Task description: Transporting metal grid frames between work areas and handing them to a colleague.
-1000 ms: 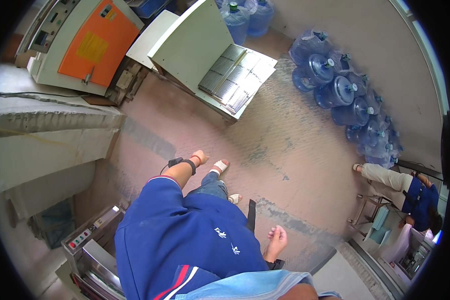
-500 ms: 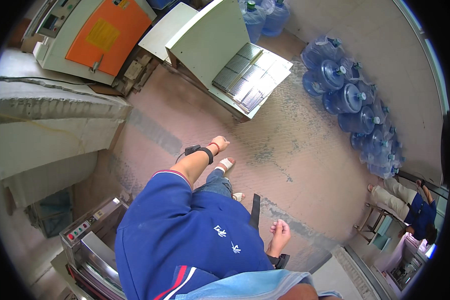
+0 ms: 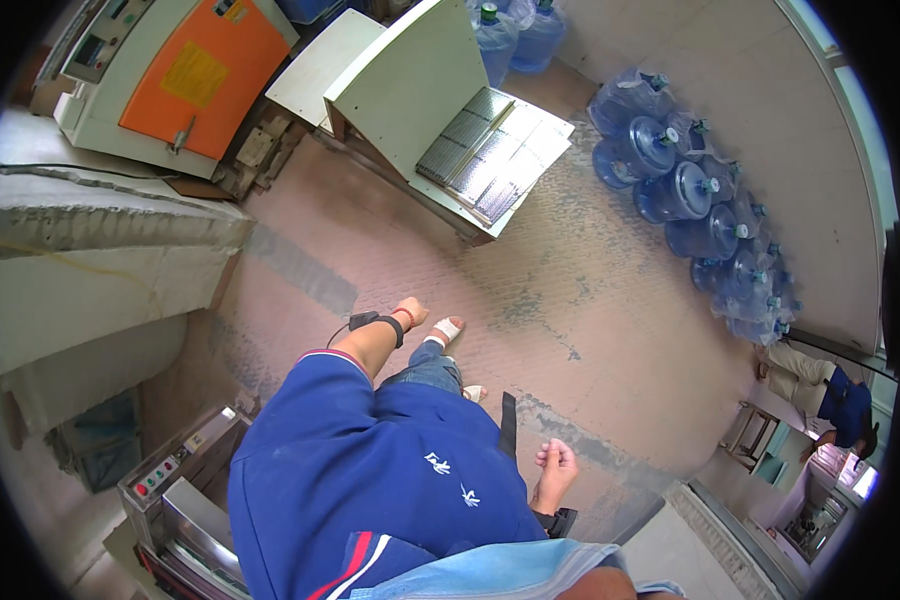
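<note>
My left hand [image 3: 413,312] hangs out past the body above the floor, its fingers curled in and nothing showing in them. A red bracelet [image 3: 404,317] and a black strap with a small box [image 3: 378,323] sit on that wrist. Lower down, beside the blue shirt [image 3: 390,490], my right hand [image 3: 556,474] is held with fingers bent closed and no object visible. A black band [image 3: 562,522] circles the right wrist. Neither hand touches anything around it. White sandals [image 3: 450,330] show on my feet.
Ahead stands a white stand [image 3: 410,100] bearing metal mesh panels [image 3: 490,155]. An orange-doored machine [image 3: 205,80] is at upper left. Large blue water bottles [image 3: 685,190] line the right wall. A control panel [image 3: 160,470] is lower left; another person [image 3: 840,405] is at far right.
My left hand has swung a little left and down. The surroundings have shifted slightly leftward in view. The other person at far right has changed posture and is now off the stool.
</note>
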Available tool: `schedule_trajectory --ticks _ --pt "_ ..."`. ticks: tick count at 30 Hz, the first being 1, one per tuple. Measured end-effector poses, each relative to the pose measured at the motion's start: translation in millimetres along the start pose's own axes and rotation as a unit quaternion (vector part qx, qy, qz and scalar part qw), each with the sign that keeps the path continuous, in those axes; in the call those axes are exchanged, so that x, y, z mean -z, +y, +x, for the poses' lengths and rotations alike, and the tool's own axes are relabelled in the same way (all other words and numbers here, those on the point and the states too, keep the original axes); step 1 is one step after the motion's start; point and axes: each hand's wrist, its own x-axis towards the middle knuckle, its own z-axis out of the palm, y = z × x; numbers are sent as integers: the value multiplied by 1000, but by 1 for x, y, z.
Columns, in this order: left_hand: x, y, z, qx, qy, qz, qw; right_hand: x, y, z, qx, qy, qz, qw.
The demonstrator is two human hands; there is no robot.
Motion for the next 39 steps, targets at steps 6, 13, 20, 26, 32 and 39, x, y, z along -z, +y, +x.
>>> schedule_trajectory --ticks 6,13,20,26,32,39 --pt "0 1 12 -46 51 29 997 -8 -5 -2 9 -8 -1 1000" --pt "7 17 -10 -120 53 -19 991 -10 8 7 1 -16 12 1000" --pt "13 -9 -24 -56 34 -38 997 -10 14 31 4 -55 25 998" --pt "-1 -54 -15 -26 76 -58 995 -7 13 57 21 -79 35 996" --pt "-4 -62 -35 -10 79 -166 983 -6 17 78 30 -115 38 992" --pt "23 -63 -60 -99 190 -192 958 -7 33 117 12 -143 40 989"
